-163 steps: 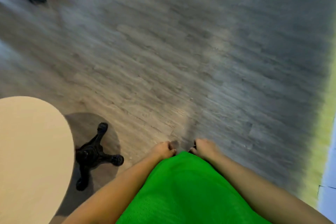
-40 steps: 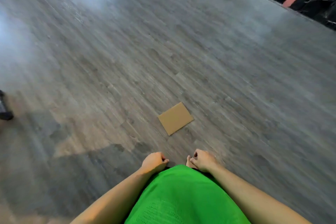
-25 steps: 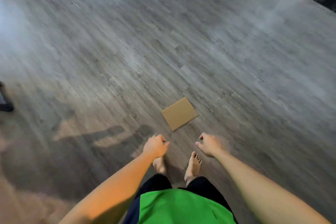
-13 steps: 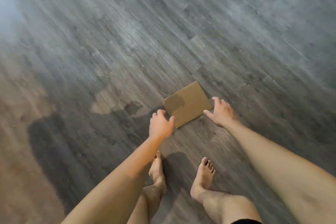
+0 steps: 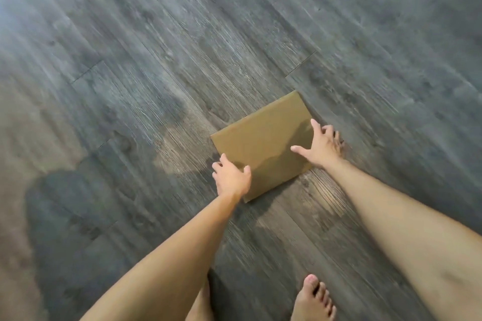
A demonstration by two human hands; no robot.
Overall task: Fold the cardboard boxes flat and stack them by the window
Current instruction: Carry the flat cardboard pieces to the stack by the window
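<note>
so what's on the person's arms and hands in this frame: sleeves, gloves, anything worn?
Nothing covers them. Both forearms are bare to the frame edge, with no sleeves or gloves. The left hand shows no jewellery or markings. The right hand has a small dark mark at a finger, possibly a ring; too blurred to tell.

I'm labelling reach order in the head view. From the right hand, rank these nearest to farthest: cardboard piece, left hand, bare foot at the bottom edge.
1. Cardboard piece: directly under the right hand.
2. Left hand: across the cardboard, at its near-left corner.
3. Bare foot: bottom edge, closest to the person.
</note>
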